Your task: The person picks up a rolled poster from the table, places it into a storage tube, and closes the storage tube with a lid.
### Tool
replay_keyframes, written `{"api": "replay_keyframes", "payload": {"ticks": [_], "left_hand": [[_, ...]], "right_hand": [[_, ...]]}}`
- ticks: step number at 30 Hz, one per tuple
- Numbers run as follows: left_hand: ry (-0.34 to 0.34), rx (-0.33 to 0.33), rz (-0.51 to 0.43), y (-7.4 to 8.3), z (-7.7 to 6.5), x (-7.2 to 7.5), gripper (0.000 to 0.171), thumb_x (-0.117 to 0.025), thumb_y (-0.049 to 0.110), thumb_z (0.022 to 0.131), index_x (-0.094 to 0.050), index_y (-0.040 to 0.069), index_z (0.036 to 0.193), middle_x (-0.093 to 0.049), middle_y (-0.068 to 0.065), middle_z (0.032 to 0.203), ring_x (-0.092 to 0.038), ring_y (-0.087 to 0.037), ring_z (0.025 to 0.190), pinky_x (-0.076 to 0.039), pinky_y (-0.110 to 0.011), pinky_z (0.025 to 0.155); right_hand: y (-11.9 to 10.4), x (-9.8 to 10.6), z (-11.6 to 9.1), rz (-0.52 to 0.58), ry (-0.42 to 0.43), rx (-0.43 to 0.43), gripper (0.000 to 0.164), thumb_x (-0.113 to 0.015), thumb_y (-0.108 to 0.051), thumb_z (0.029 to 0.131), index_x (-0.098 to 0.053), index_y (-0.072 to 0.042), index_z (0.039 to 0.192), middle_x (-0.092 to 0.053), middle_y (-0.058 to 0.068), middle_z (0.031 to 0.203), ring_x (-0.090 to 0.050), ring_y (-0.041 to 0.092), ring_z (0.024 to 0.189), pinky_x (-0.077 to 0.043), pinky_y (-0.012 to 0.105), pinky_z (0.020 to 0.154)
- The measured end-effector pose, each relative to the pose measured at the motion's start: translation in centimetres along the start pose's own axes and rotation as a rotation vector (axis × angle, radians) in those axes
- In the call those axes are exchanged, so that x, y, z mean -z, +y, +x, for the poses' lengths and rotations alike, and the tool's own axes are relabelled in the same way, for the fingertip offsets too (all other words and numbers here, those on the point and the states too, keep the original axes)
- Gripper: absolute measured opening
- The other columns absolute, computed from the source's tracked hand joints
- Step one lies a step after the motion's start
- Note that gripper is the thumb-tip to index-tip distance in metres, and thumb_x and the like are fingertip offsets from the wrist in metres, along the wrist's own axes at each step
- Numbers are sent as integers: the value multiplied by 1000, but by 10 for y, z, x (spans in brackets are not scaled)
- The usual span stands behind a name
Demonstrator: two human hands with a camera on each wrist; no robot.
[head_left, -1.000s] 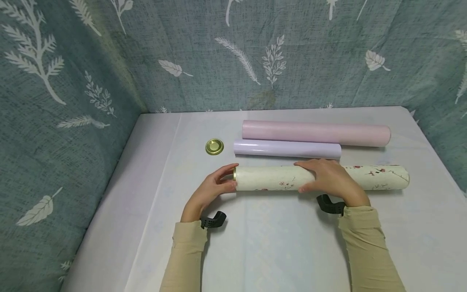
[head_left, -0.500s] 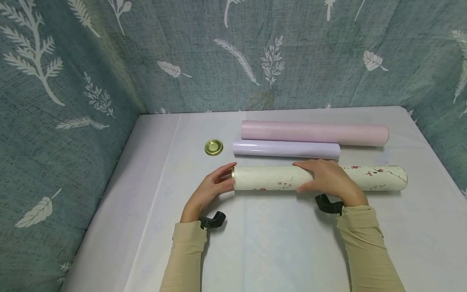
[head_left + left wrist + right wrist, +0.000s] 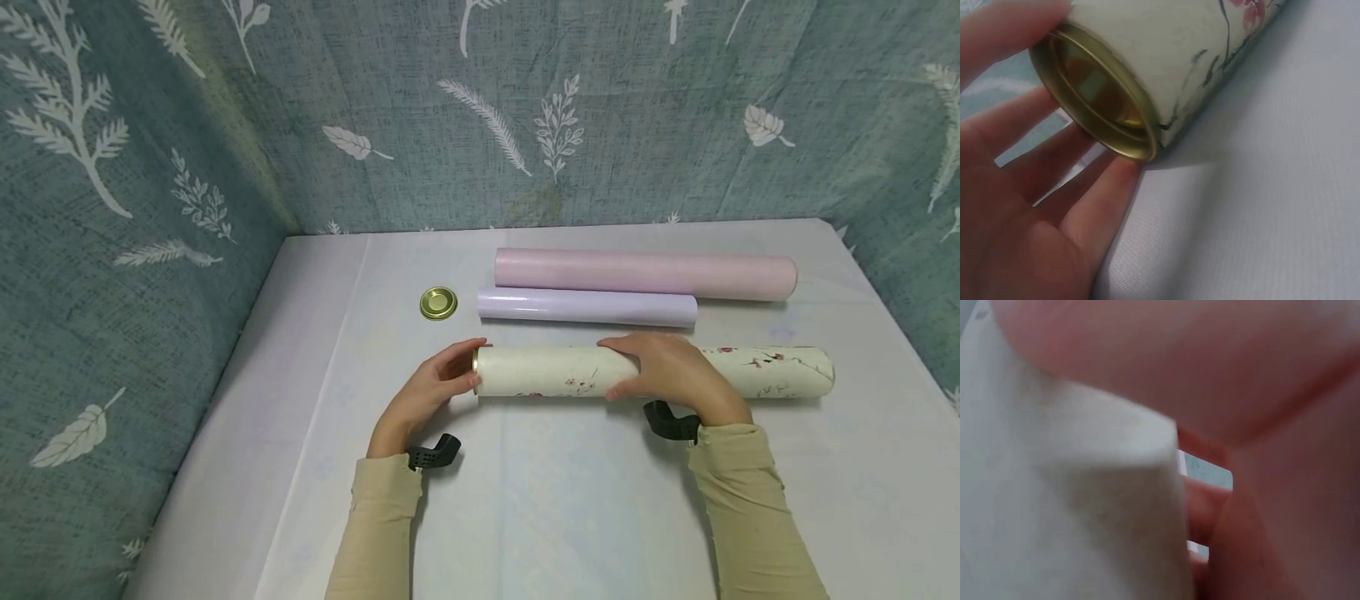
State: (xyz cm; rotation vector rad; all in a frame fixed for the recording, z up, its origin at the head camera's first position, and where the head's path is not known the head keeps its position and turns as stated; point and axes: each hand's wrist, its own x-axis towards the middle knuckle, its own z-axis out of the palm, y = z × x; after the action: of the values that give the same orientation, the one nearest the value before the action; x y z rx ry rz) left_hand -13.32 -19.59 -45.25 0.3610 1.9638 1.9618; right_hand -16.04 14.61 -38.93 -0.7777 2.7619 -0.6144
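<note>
A long cream tube with a red flower and branch print lies crosswise near the middle of the table. Its left end has a shiny gold metal rim with a recessed inside, seen in the left wrist view. My left hand holds this end between thumb and fingertips, the palm facing the rim. Farther right, my right hand grips the tube from above, thumb on the near side and fingers over the far side. Close up in the right wrist view, the pale tube wall fills the left part.
Behind the cream tube lie a glossy lavender roll and a thicker pink tube, side by side. A round gold lid sits left of them. Green leaf-print cloth hangs around the white-covered table.
Both hands have drawn the cream tube slightly toward the front of the table. Their hold on it looks the same. The pink tube, lavender roll and lid stay in place.
</note>
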Motion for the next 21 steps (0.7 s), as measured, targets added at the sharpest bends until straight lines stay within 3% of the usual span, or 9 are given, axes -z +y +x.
{"api": "replay_keyframes", "payload": {"ticks": [7, 12, 17, 21], "left_hand": [[-59, -27, 15, 7, -1, -2, 53, -62, 9, 83, -41, 11, 132, -43, -8, 129, -41, -23, 118, -36, -30, 96], [-56, -18, 61, 22, -5, -6, 51, -59, 9, 86, -40, 8, 133, -44, -9, 128, -41, -26, 117, -36, -32, 95], [-9, 20, 145, 28, -9, -9, 47, -57, 20, 88, -41, 13, 132, -47, -4, 126, -43, -21, 115, -33, -37, 97], [11, 36, 180, 29, -12, -13, 45, -55, 26, 89, -43, 15, 131, -47, 0, 127, -42, -16, 117, -29, -39, 100]], "right_hand": [[-2, 3, -4, 33, -51, -29, 69, -73, -47, 67, -52, -18, 127, -53, 6, 124, -46, 28, 114, -37, 47, 90], [-2, 8, -4, 117, -76, -45, 66, -60, -52, 77, -45, -17, 132, -49, 9, 127, -43, 31, 117, -34, 48, 93], [1, 11, -3, 206, 3, -78, 59, -49, -54, 84, -46, -18, 131, -52, 6, 124, -45, 28, 115, -35, 47, 92], [4, 9, -6, 215, 105, -85, 56, -47, -53, 85, -49, -17, 128, -55, 4, 120, -44, 28, 115, -33, 48, 92]]}}
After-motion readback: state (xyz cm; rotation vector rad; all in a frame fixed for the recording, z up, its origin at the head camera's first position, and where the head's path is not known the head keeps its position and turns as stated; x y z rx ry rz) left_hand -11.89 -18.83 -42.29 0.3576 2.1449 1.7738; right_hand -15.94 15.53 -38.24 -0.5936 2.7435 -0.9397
